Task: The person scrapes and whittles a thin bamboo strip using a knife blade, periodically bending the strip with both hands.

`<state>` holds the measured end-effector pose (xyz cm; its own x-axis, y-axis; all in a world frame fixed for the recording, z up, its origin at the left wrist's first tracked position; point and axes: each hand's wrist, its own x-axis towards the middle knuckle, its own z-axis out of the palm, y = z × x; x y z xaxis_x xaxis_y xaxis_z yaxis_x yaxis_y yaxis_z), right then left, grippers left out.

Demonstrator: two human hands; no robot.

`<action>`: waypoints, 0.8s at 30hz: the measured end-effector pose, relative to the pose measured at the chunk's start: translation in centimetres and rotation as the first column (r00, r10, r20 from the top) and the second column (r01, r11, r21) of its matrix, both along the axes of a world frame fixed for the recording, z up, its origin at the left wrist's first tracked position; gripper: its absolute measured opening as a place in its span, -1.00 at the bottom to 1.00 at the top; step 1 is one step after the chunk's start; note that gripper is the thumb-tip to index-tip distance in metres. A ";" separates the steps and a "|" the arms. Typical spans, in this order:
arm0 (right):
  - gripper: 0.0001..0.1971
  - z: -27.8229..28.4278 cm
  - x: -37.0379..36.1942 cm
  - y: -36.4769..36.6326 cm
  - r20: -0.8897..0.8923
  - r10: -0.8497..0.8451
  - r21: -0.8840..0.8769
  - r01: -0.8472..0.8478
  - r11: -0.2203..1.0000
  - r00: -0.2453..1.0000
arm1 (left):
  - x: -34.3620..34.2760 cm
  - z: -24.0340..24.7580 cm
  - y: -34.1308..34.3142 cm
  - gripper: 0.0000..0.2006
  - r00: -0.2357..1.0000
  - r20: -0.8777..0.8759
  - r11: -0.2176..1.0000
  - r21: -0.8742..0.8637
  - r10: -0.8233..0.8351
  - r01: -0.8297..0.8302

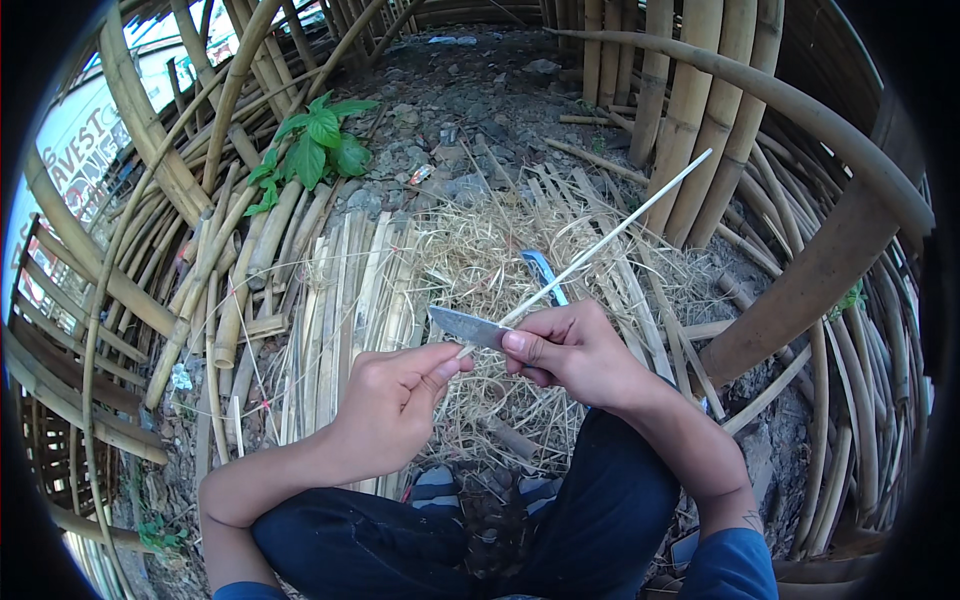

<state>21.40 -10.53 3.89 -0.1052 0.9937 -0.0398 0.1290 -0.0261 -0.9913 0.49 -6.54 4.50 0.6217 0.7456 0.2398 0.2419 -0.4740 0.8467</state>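
Observation:
A thin pale bamboo stick (630, 222) slants up to the right, away from me. My left hand (395, 405) pinches its near end between thumb and fingers. In my right hand (575, 352) is a knife (464, 326), its broad grey blade pointing left across the stick close to the left fingertips. The right thumb presses near the base of the blade, and the fingers hide the handle. The stick passes by the right hand's knuckles; whether those fingers touch it I cannot tell. Beneath both hands lies a heap of curly bamboo shavings (470, 260).
A curved blue object (543, 275) rests on the shavings beyond my right hand. Split bamboo strips (345, 310) lie left of the heap. Thick bamboo poles (720, 120) stand at right, one leaning bamboo pole (810, 270) nearer. A leafy green plant (318, 145) grows far left.

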 end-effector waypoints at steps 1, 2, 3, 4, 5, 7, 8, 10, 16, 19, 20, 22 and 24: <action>-0.70 -0.1 0.0 0.0 0.000 0.000 -0.001 0.000 1.000 1.000 | -0.1 0.0 0.0 -0.83 1.000 0.000 1.000 -0.001 0.000 0.000; -0.70 -0.1 0.1 0.0 -0.018 -0.005 -0.009 0.005 1.000 1.000 | -0.2 0.1 0.1 -0.83 1.000 -0.009 1.000 -0.026 0.001 -0.001; -0.71 -0.2 0.2 -0.1 -0.036 -0.011 -0.018 0.010 1.000 0.999 | -0.2 0.1 0.1 -0.83 1.000 -0.017 0.999 -0.052 0.002 -0.002; -0.71 -0.2 0.2 -0.1 -0.036 -0.010 -0.020 0.010 1.000 0.999 | -0.3 0.0 0.1 -0.83 1.000 -0.017 0.999 -0.053 0.002 -0.003; -0.71 -0.1 0.3 -0.2 -0.012 -0.013 -0.010 0.013 1.000 1.000 | -0.3 -0.2 0.2 -0.83 1.000 -0.004 0.998 -0.064 -0.002 0.002; -0.72 0.2 0.1 -0.3 0.011 -0.016 -0.003 0.016 1.000 1.000 | -0.4 -0.2 0.1 -0.83 1.000 0.009 0.997 -0.077 -0.004 0.005; -0.72 0.3 0.0 -0.3 -0.004 -0.023 -0.009 0.023 1.000 1.000 | -0.4 0.0 0.1 -0.83 1.000 -0.006 0.998 -0.070 -0.002 0.001; -0.72 0.2 0.0 -0.3 -0.018 -0.029 -0.016 0.029 0.999 0.999 | -0.4 0.1 0.1 -0.82 1.000 -0.019 0.998 -0.063 0.003 -0.004; -0.71 -0.3 0.0 -0.2 -0.006 -0.053 -0.015 0.053 0.998 0.999 | -0.5 0.2 0.2 -0.81 1.000 -0.014 0.991 -0.132 -0.017 0.015; -0.71 -0.2 -0.3 -0.1 0.004 -0.079 -0.002 0.079 0.997 0.997 | -0.4 1.0 0.4 -0.80 0.999 -0.029 0.972 -0.235 -0.015 0.008; -0.70 -0.4 -0.5 -0.3 0.005 -0.107 0.053 0.107 0.993 0.994 | -0.3 1.3 0.2 -0.81 0.999 -0.032 0.963 -0.268 -0.021 0.012; -0.68 -0.2 2.3 0.3 -0.109 -0.352 0.192 0.367 0.910 0.930 | -1.1 1.6 0.3 -0.81 0.999 -0.022 0.956 -0.293 -0.030 0.023; -0.67 0.1 5.9 0.4 -0.239 -0.525 0.247 0.573 0.781 0.817 | -3.3 1.6 1.2 -0.80 0.999 0.038 0.906 -0.421 -0.014 0.029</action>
<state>27.29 -10.09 3.99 0.4817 0.8447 0.2335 0.0344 0.2481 -0.9681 -2.80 -5.31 6.08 0.6361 0.7681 -0.0732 0.2040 -0.0759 0.9760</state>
